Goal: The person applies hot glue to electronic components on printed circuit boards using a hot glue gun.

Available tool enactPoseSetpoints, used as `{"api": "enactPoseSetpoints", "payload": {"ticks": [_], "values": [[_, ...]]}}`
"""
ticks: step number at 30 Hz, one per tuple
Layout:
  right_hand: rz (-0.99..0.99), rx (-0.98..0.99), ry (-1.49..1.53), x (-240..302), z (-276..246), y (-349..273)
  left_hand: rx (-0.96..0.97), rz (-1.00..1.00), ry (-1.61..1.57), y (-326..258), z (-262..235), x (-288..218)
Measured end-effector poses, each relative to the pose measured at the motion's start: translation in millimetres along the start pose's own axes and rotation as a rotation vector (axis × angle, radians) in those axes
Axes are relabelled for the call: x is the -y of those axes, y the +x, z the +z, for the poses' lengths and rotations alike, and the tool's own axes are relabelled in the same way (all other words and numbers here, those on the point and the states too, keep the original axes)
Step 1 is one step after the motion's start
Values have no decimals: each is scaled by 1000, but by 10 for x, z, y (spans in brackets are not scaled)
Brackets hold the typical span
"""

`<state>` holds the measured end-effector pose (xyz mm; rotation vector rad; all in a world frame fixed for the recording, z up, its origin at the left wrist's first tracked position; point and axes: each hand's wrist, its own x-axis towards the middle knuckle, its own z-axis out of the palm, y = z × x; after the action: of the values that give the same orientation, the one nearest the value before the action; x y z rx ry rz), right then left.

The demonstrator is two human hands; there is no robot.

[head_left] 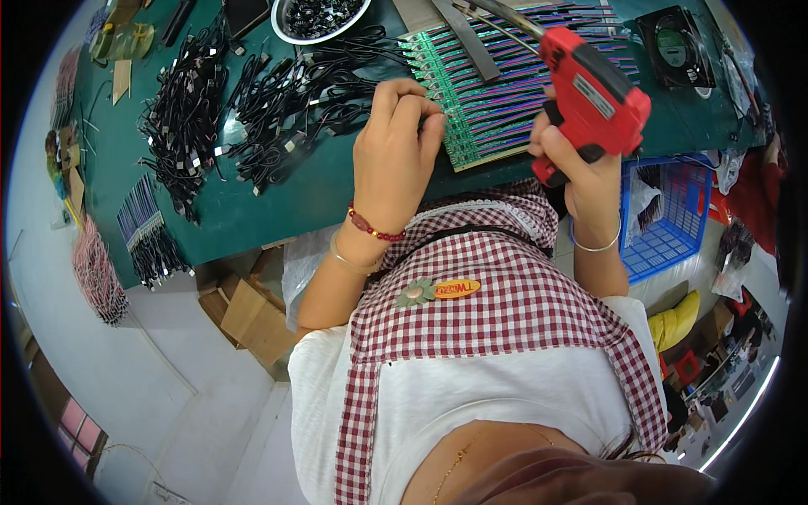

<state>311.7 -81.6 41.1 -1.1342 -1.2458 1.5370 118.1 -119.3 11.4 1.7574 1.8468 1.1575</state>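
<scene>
My right hand (pixel 589 181) is wrapped round the handle of a red and black soldering gun (pixel 596 94), its metal nose pointing away to the upper left. Below that nose lies a panel of green circuit boards (pixel 450 126) with rows of coloured wires running off to the right. A flat metal bar (pixel 471 46) rests across the far part of the panel. At the panel's left edge my left hand (pixel 391 151) is closed, thumb and fingers drawn together; whatever they pinch is too small or hidden to make out. Black cables (pixel 295 105) with metal plugs lie just left of it.
Another heap of black cables (pixel 185 109) lies farther left. A metal bowl (pixel 358 23) of small black parts stands at the back. At the far right sits a black fan (pixel 673 49). A blue plastic basket (pixel 665 252) is beside me, below the table's edge.
</scene>
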Motion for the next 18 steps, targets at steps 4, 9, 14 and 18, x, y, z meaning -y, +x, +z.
{"api": "enactPoseSetpoints", "payload": {"ticks": [4, 9, 14, 18], "values": [[14, -1, -24, -83, -182, -201, 13, 15, 212, 71, 41, 45], [-5, 3, -63, -400, -437, -522, 74, 20, 262, 140, 26, 15], [-11, 115, -201, -493, -510, -651, 110, -22, 294, 165, 30, 14], [10, 140, -222, -512, -522, -701, 110, -23, 294, 178, 32, 4]]}}
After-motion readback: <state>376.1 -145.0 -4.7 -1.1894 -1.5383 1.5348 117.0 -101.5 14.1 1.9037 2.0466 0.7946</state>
